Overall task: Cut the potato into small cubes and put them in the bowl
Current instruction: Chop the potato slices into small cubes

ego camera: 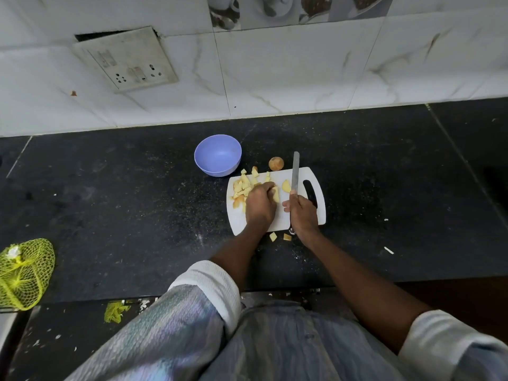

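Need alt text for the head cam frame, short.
On a white cutting board, the left hand holds a potato piece while the right hand grips a knife, blade pointing away. Cut cubes lie on the board's left; a blue bowl sits behind on the dark counter.

A single head-worn wide-angle view looks forward and steeply down from above the counter [110, 202]; the tiled wall [275, 78] fills the top; no second view.

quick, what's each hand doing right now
Left hand: fingers curled on a potato piece on the cutting board.
Right hand: gripping the knife handle.
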